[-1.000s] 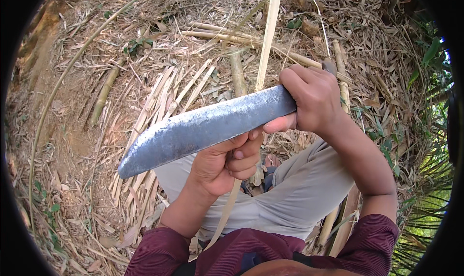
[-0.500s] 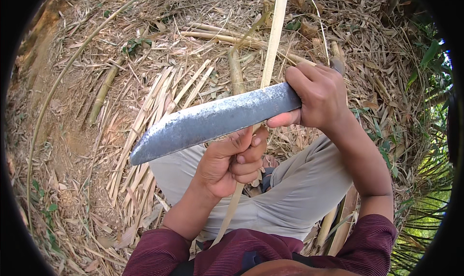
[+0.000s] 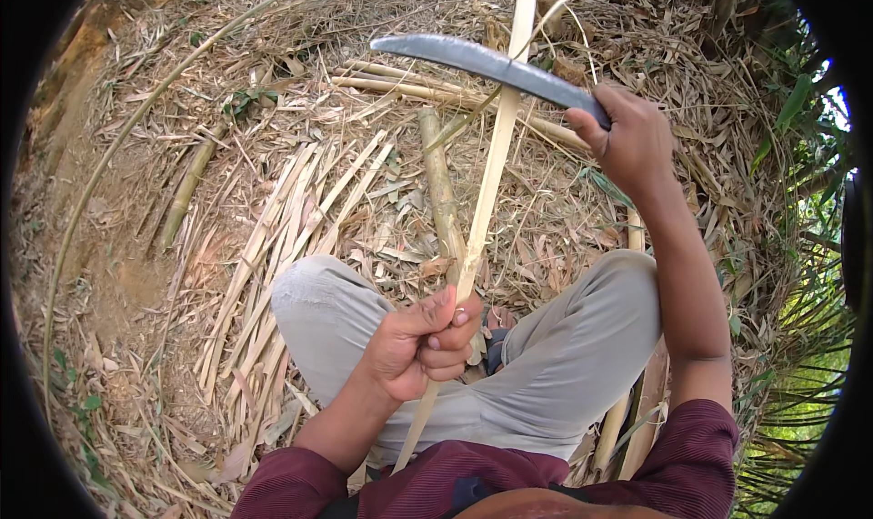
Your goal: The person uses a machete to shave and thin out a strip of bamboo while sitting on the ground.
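A long pale bamboo strip (image 3: pixel 492 169) slants up and away from my lap. Around its lower part my left hand (image 3: pixel 426 344) is closed in a fist, thumb on top, and the strip's tail comes out below toward my shirt. My right hand (image 3: pixel 629 141) grips a machete, its handle hidden in the fingers. The dark, curved machete blade (image 3: pixel 482 62) points left and lies across the strip near its far end, with a thin curled shaving (image 3: pixel 551 14) rising beside it.
Split bamboo strips (image 3: pixel 273 264) lie in a pile to my left. Beyond my knees are a round bamboo piece (image 3: pixel 440 182) and several thin poles (image 3: pixel 409 84) on leaf litter. A long bent cane (image 3: pixel 118 146) arcs along the left. Green plants (image 3: pixel 800 110) border the right side.
My right hand has moved the machete away from me along the strip, from near my left fist to the far end, and the blade has turned. My left hand has come slightly closer.
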A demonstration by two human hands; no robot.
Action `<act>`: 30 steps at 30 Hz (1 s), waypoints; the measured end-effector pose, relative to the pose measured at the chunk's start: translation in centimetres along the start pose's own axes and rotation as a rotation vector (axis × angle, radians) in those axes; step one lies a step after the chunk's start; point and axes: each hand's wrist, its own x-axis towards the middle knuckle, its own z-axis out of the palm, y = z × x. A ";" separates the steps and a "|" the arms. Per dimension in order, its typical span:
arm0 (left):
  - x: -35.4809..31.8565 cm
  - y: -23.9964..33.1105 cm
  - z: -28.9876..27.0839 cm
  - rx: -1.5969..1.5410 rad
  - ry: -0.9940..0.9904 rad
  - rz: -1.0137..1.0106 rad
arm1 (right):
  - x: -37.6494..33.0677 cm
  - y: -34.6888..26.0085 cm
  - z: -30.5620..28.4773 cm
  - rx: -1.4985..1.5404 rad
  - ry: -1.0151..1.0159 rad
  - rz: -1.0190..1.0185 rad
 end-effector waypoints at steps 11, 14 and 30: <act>-0.5 0.5 -1.0 0.013 0.067 0.044 | -1.2 -6.0 -0.1 0.134 -0.014 -0.400; -1.3 -0.3 -1.6 0.058 0.080 0.044 | 1.5 -2.0 0.9 0.128 -0.058 -0.018; -1.9 3.8 0.6 0.380 0.307 0.286 | -3.3 -8.7 -0.9 0.353 -0.285 -0.131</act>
